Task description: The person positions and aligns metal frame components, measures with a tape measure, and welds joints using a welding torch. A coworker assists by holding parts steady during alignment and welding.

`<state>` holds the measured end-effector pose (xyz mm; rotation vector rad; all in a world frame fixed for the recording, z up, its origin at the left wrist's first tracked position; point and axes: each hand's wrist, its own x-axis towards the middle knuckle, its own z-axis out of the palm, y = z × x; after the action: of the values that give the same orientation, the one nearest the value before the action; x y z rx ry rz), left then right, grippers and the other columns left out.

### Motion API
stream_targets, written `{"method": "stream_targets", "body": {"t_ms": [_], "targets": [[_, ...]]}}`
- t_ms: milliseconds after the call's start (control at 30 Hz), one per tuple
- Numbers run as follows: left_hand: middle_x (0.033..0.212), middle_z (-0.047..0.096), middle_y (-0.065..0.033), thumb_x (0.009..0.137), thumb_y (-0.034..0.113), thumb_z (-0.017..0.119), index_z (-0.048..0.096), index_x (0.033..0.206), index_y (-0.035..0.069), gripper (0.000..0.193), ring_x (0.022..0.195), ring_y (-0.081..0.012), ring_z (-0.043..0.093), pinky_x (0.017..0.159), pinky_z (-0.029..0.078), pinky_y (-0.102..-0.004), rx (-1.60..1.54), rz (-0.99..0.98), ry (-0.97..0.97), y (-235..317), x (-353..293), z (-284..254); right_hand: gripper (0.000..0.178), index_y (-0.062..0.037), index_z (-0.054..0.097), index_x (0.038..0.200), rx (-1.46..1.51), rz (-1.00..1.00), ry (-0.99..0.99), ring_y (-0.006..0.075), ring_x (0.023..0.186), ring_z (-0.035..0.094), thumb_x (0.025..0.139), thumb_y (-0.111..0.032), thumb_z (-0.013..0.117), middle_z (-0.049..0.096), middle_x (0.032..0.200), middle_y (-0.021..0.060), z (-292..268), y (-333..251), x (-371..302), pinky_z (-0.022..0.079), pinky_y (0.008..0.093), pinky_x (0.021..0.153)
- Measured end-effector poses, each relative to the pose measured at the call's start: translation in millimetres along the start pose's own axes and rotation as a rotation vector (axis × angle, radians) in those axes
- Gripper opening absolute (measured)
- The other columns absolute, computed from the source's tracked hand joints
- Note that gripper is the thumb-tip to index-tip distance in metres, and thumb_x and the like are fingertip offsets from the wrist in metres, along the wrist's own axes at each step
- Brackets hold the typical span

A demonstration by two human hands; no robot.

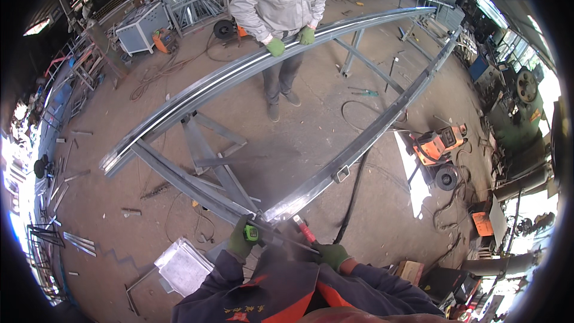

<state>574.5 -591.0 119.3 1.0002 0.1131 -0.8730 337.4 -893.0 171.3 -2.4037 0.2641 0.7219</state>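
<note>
Low in the head view, my left hand, in a green glove, is closed around a bright green tape measure, beside the near corner of a steel frame. My right hand, also gloved, is closed on a red tool with a pale tip, close to that corner. A thin dark strip runs between my hands; whether either one grips it I cannot tell. Across the frame, a person in grey workwear rests both green-gloved hands on the long far beam.
A black cable hangs down beside my right hand. Orange machines stand on the floor to the right. White sheets lie at lower left. Metal offcuts are scattered farther left. Steel supports stand under the frame.
</note>
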Motion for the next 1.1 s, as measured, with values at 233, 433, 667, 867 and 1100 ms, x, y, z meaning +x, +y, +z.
{"method": "stream_targets", "body": {"t_ms": [233,433,667,867,1100], "targets": [[0.136,0.076,-0.0129,0.117,0.050,0.061,0.069,0.147,0.011,0.050,0.123,-0.0309,0.076,0.104,0.065,-0.0472,-0.276,-0.137,0.048,14.6,0.6,18.4,0.067,-0.0192,0.059,0.166,-0.008,0.014,-0.042,0.0414,0.113,0.079,0.105,-0.046,0.067,0.080,0.132,0.0181,-1.0,4.4,5.3,0.062,0.0506,0.099],[0.142,0.074,-0.0142,0.119,0.048,0.059,0.067,0.152,0.013,0.049,0.132,-0.0323,0.073,0.112,0.063,-0.0523,0.016,0.065,-0.041,-0.9,2.6,-0.8,0.050,-0.0202,0.066,0.149,0.035,-0.096,0.089,0.0434,0.105,0.080,0.105,-0.043,0.067,0.081,0.120,0.0191,11.7,17.9,8.9,0.062,0.0550,0.091],[0.145,0.073,-0.0175,0.121,0.044,0.056,0.062,0.157,0.012,0.048,0.134,-0.0348,0.073,0.113,0.063,-0.0526,-0.328,-0.117,0.023,-9.2,14.9,-18.8,0.038,-0.0211,0.069,0.139,0.043,-0.094,0.146,0.0436,0.096,0.081,0.106,-0.041,0.067,0.082,0.108,0.0191,25.6,29.7,13.4,0.062,0.0584,0.083],[0.133,0.076,-0.0112,0.118,0.047,0.061,0.068,0.149,0.011,0.048,0.124,-0.0295,0.075,0.103,0.064,-0.0450,-0.039,0.048,-0.005,-2.2,2.7,-0.5,0.043,-0.0195,0.068,0.145,-0.032,-0.092,0.084,0.0441,0.101,0.082,0.107,-0.040,0.063,0.082,0.117,0.0212,35.2,38.8,19.2,0.064,0.0566,0.088],[0.150,0.067,-0.0138,0.114,0.021,0.068,0.052,0.163,0.010,0.053,0.133,-0.0276,0.071,0.109,0.063,-0.0450,-0.234,0.015,-0.096,-11.8,8.7,-16.5,0.073,-0.0277,0.053,0.169,-0.040,0.043,-0.069,0.0395,0.116,0.080,0.104,-0.057,0.069,0.080,0.137,0.0132,60.7,64.0,38.4,0.064,0.0509,0.096]]}}
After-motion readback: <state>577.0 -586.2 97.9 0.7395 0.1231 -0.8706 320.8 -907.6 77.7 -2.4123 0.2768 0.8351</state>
